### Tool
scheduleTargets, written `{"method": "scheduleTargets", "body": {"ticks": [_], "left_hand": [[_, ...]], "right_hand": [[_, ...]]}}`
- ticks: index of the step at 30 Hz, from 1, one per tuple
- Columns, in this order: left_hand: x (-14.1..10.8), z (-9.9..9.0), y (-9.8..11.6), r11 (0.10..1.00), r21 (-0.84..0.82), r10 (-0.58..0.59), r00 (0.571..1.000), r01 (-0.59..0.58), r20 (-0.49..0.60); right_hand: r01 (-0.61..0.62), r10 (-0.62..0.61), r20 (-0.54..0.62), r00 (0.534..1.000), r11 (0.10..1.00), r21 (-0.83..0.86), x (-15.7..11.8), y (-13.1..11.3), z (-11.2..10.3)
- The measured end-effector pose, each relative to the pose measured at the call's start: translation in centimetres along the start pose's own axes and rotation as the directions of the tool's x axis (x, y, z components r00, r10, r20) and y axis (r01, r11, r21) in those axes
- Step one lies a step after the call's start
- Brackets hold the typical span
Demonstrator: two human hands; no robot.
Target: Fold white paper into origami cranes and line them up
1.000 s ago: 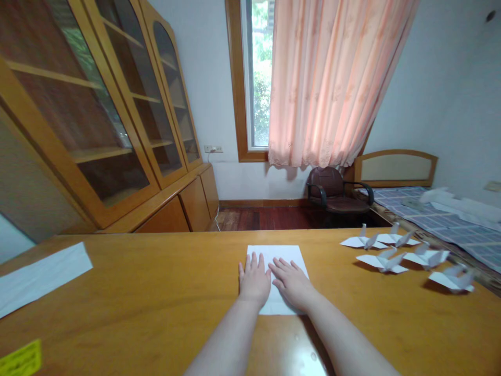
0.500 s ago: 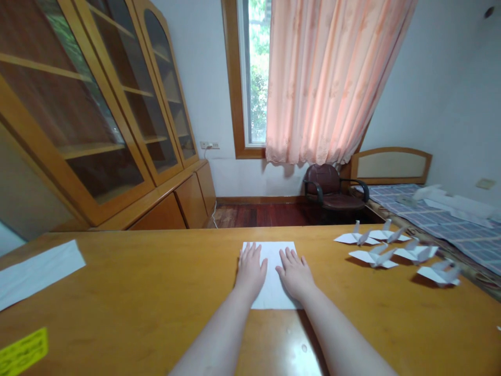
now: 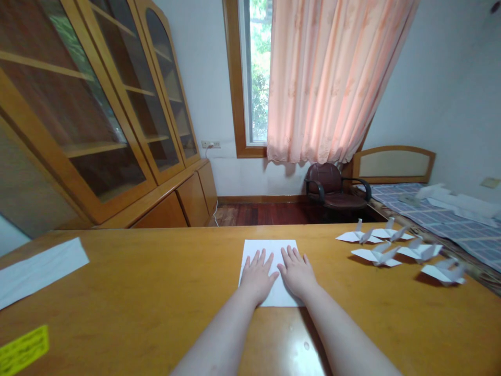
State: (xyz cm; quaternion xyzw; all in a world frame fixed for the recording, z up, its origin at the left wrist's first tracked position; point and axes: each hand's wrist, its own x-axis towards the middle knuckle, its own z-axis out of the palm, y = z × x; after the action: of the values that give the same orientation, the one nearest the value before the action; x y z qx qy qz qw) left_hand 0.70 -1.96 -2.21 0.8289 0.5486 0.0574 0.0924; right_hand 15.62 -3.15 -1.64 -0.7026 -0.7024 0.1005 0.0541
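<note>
A white sheet of paper [image 3: 270,244] lies flat on the wooden table in front of me. Spread over its left half is my left hand [image 3: 258,277], palm down with the fingers apart. My right hand [image 3: 298,272] rests palm down along the right side of the sheet, its fingers stretched out too. The two thumbs point toward each other with a narrow strip of paper between them. Parts of the sheet are hidden under both hands.
Several folded paper cranes [image 3: 378,256] stand at the table's [image 3: 156,282] right side. Another white paper [image 3: 43,271] lies at the left, above a yellow label [image 3: 24,349]. Past the far edge are a chair [image 3: 329,183], a bed [image 3: 430,203] and a glass-door cabinet [image 3: 156,177].
My left hand has slid right and a little nearer me on the paper, closer to my right hand. The right hand stays in nearly the same place. The camera view has shifted slightly.
</note>
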Motion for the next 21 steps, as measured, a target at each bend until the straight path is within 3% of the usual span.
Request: {"method": "scheduleTargets", "body": {"ticks": [5, 9, 13, 17, 21], "left_hand": [[0.0, -0.2, -0.2, 0.973, 0.034, -0.225, 0.974, 0.226, -0.036], [0.0, -0.7, -0.4, 0.902, 0.069, -0.423, 0.904, 0.426, -0.054], [0.1, -0.9, -0.7, 0.874, 0.084, -0.477, 0.878, 0.479, -0.048], [0.1, -1.0, -1.0, 0.819, 0.093, -0.557, 0.823, 0.567, -0.108], [0.2, -1.2, -1.6, 0.822, 0.031, -0.560, 0.818, 0.568, -0.131]], "right_hand": [[-0.013, 0.013, -0.005, 1.000, 1.000, -0.009, 0.1, 0.2, 0.0], [-0.195, 0.196, 0.003, 0.981, 0.979, -0.050, 0.4, 0.8, -0.1], [-0.251, 0.254, 0.036, 0.967, 0.966, -0.067, 0.7, 1.4, -0.3], [-0.289, 0.291, 0.012, 0.957, 0.955, -0.061, 0.7, 1.7, -0.5], [-0.354, 0.354, -0.006, 0.935, 0.934, -0.048, 0.7, 2.0, -0.7]]}}
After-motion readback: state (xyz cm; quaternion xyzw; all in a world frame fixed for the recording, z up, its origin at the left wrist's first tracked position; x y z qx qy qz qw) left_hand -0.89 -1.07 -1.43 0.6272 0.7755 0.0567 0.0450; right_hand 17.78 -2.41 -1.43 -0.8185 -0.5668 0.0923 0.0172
